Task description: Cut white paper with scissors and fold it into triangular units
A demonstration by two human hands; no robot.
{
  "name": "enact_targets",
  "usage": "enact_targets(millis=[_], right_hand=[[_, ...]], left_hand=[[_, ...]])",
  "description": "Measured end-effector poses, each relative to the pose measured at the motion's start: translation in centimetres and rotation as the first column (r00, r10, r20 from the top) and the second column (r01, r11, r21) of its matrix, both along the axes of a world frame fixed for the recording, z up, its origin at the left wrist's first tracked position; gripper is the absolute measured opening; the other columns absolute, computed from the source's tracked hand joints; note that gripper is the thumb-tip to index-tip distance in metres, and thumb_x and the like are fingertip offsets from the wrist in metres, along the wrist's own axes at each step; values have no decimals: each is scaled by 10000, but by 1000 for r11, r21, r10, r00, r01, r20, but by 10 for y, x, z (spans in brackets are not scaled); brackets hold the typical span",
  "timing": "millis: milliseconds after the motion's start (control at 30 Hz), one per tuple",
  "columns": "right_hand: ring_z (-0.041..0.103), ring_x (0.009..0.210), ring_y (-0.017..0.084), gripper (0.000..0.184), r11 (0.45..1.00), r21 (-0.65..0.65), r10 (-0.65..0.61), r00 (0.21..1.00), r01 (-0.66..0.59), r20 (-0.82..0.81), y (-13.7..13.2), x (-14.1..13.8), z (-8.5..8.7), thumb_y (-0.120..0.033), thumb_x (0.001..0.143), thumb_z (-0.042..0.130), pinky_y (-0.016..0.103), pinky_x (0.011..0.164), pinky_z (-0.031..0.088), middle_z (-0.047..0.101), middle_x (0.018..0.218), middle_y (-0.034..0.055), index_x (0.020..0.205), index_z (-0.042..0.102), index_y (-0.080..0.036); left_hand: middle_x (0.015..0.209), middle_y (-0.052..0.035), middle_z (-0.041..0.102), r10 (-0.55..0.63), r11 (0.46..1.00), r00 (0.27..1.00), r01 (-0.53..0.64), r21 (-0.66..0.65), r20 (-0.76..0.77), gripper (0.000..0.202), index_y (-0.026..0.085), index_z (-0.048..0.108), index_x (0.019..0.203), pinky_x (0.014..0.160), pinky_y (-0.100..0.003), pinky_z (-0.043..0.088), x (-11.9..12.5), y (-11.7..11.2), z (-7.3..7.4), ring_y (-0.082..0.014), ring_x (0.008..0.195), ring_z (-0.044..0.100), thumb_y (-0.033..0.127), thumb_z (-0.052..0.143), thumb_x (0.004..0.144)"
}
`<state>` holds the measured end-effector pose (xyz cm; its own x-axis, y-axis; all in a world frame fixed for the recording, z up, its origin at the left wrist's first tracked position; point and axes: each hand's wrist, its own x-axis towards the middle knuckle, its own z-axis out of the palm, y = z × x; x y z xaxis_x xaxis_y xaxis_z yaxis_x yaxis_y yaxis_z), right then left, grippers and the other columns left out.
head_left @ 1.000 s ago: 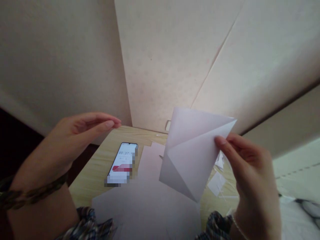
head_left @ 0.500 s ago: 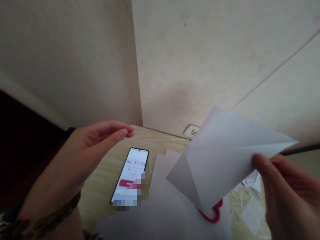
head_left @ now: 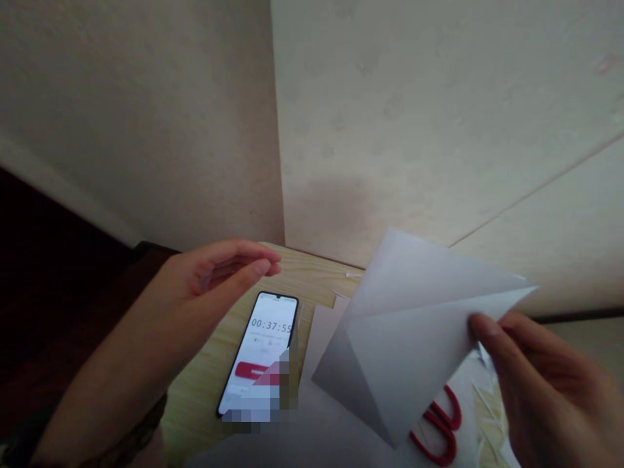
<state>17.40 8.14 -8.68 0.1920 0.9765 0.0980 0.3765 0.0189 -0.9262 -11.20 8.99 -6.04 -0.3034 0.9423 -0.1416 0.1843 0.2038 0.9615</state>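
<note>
My right hand (head_left: 541, 383) pinches the right corner of a folded white sheet of paper (head_left: 414, 338) and holds it up above the table, creases showing. My left hand (head_left: 214, 273) hovers over the table's left side, above the phone (head_left: 260, 351), with its fingers stretched out together and nothing in them. Red scissor handles (head_left: 439, 426) lie on the table under the raised paper.
The phone lies on the wooden table (head_left: 205, 383) with a running timer on its screen. A large white sheet (head_left: 322, 416) covers the table's middle. Paper scraps (head_left: 487, 403) lie at the right. Two walls meet in a corner (head_left: 277, 162) right behind the table.
The view has shifted, bringing the scissors into sight. My right hand with the paper has moved slightly left and down; my left hand has drifted a little right. The timer advanced.
</note>
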Motion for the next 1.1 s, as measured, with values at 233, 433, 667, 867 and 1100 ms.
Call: enact_targets(millis=[233, 433, 667, 867, 1100], right_hand=[[636, 599, 206, 285, 984, 25, 178, 983, -178, -35, -5, -7, 12, -454, 826, 705, 275, 524, 499, 680, 626, 26, 643, 694, -235], [672, 673, 202, 299, 938, 65, 340, 940, -340, 14, -25, -14, 39, -380, 909, 590, 272, 579, 496, 726, 669, 18, 677, 691, -221], [702, 754, 198, 268, 882, 102, 454, 888, -460, 75, -56, -4, 71, -313, 927, 553, 243, 548, 477, 763, 759, 10, 723, 706, -226], [718, 769, 182, 120, 893, 227, 390, 920, -388, 41, -68, 14, 85, -286, 873, 625, 266, 718, 501, 786, 798, 6, 841, 715, -214], [695, 700, 158, 120, 914, 246, 330, 944, -323, 15, -76, 25, 94, -290, 845, 656, 241, 669, 472, 754, 719, -1, 768, 678, -200]], left_hand=[[841, -34, 801, -193, 974, 979, 182, 134, 71, 181, 275, 777, 851, 586, -229, 585, 22, -9, 14, -205, 752, 746, 379, 778, 702], [1027, -57, 789, -258, 941, 966, 245, 234, 28, 388, 295, 738, 1024, 728, -256, 616, 44, -24, 27, -246, 942, 750, 359, 837, 654], [714, 11, 737, -258, 926, 964, 228, 300, 64, 363, 313, 713, 979, 433, -213, 511, 74, -52, 56, -183, 537, 667, 329, 829, 635], [663, 46, 677, -214, 909, 977, 201, 366, -5, 324, 267, 708, 933, 431, -187, 467, 91, -68, 59, -137, 501, 615, 336, 824, 638], [647, 32, 727, -213, 923, 975, 224, 311, -69, 301, 242, 705, 910, 459, -207, 482, 104, -81, 64, -154, 508, 638, 369, 809, 657]])
